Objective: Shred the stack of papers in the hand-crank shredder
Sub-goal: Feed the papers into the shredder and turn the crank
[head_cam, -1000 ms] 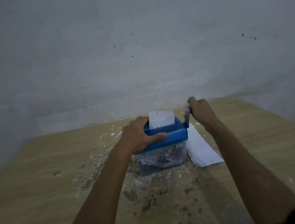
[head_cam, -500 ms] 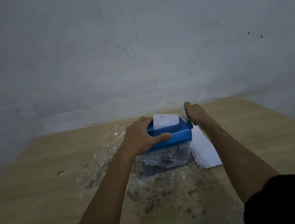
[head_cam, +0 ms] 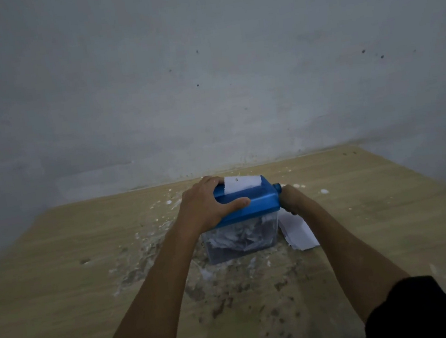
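Hand-crank shredder point(head_cam: 249, 207), blue lid over clear bin point(head_cam: 241, 239), sits on the wooden table point(head_cam: 60, 273) near the back edge, approx mid-width, w/ grey wall point(head_cam: 204, 72) right behind. Bin holds crumpled shreds. A white paper sheet point(head_cam: 242, 183) stands up out of the lid's slot. Left hand point(head_cam: 206, 204) grips the lid's left end, thumb along the front face, fingers curled over the back. Right hand point(head_cam: 290, 200) is at the lid's right end, low beside the crank hub point(head_cam: 277, 187), fist curled; crank handle itself hidden, so can't tell what it holds. Stack of papers point(head_cam: 298, 232) lies flat just right of the bin, partly under the right wrist. White flecks and dark stains around the shredder.
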`<act>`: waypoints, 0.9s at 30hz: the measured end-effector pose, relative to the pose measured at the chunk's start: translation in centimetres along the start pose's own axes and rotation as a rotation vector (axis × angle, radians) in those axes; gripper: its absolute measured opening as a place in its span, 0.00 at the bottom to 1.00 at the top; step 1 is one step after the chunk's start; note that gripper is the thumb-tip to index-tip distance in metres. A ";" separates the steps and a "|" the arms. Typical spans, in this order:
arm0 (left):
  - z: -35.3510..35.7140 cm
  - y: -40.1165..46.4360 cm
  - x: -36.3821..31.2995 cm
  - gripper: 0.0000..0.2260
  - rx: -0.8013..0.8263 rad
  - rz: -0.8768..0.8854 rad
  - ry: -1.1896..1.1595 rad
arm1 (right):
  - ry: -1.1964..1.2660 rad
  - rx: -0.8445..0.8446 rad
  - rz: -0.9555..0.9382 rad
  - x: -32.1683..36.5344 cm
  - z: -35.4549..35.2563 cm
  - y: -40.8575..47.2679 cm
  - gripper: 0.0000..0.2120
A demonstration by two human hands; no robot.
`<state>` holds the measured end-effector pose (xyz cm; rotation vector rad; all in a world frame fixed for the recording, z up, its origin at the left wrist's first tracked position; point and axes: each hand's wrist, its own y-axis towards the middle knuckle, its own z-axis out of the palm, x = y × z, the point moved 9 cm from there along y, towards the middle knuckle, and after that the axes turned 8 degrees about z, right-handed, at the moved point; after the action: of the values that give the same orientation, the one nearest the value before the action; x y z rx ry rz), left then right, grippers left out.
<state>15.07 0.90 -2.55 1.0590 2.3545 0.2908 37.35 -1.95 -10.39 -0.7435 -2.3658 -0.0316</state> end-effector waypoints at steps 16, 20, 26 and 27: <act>0.2 0.3 0.1 0.42 0.076 -0.019 0.014 | 0.393 -0.274 -0.216 -2.5 -2.3 -8.4 0.15; 0.1 0.4 -0.1 0.40 0.089 0.015 0.013 | 0.731 -0.288 -0.186 -0.9 -4.8 -8.5 0.16; 0.6 0.4 0.2 0.39 0.106 0.050 0.001 | 0.727 -0.362 -0.200 2.0 -7.6 -7.5 0.21; 0.6 0.4 0.3 0.38 0.104 0.050 -0.001 | 0.700 -0.371 -0.197 2.7 -8.2 -7.1 0.21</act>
<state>15.51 1.37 -2.98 1.1682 2.3666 0.1873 36.71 -8.28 -1.20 -0.5392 -1.7557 -0.7123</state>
